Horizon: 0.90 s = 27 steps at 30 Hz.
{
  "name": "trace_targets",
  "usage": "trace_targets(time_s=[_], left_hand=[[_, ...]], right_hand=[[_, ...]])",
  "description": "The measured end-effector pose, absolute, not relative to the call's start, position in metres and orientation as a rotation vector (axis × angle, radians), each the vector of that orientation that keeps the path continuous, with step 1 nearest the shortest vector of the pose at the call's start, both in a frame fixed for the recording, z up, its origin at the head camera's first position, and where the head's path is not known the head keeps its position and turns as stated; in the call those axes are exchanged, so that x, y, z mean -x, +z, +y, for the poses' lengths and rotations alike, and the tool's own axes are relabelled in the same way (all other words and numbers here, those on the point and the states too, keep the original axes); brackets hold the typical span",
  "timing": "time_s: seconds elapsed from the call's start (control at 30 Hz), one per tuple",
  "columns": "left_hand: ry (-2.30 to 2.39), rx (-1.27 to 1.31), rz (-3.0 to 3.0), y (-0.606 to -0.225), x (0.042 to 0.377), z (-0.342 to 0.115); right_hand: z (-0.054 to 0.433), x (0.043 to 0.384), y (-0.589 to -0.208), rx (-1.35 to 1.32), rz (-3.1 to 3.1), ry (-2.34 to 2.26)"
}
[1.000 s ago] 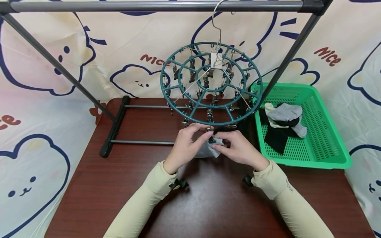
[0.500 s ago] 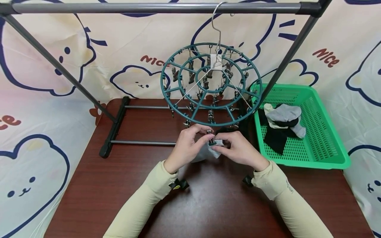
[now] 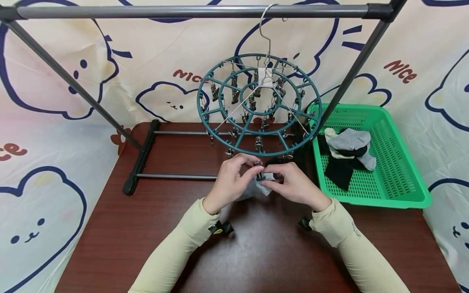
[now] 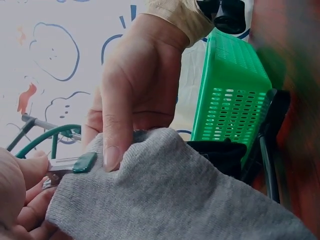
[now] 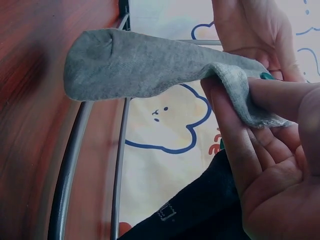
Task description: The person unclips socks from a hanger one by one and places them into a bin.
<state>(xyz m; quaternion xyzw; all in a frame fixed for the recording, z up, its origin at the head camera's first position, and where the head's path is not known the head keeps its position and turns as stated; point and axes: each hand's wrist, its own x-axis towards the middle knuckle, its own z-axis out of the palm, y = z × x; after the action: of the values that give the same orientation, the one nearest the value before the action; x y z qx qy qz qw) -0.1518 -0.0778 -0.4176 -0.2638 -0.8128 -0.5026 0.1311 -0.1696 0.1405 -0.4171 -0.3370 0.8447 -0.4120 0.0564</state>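
My left hand [image 3: 231, 179] pinches a metal clip [image 4: 65, 165] with green tips, below the front rim of the round teal hanger [image 3: 238, 143]. The clip's tips lie at the cuff of a grey sock [image 4: 165, 195]; whether they bite into it, I cannot tell. My right hand [image 3: 296, 184] pinches that cuff between thumb and fingers, just right of the clip. In the right wrist view the grey sock [image 5: 135, 65] stretches sideways, toe at the left. A dark sock [image 5: 195, 200] with small lettering hangs near the right hand.
The hanger's hook [image 3: 264, 30] sits over a grey bar [image 3: 146, 12] of a standing rack. Several other clips dangle from its rings. A green basket [image 3: 414, 179] at the right holds grey, black and cream socks. The rack's feet [image 3: 141, 162] stand on the brown table [image 3: 146, 240].
The clip in my left hand has come slightly lower, away from the hanger's rim. Both hands otherwise stay almost in place at the sock's cuff.
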Motion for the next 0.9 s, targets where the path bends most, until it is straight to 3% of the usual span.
trace_targets(time_s=[0.9], left_hand=[[-1.449, 0.761, -2.289, -0.416, 0.152, -0.079]], right_hand=[[0.146, 0.169, -0.432, 1.024, 2.5, -1.174]])
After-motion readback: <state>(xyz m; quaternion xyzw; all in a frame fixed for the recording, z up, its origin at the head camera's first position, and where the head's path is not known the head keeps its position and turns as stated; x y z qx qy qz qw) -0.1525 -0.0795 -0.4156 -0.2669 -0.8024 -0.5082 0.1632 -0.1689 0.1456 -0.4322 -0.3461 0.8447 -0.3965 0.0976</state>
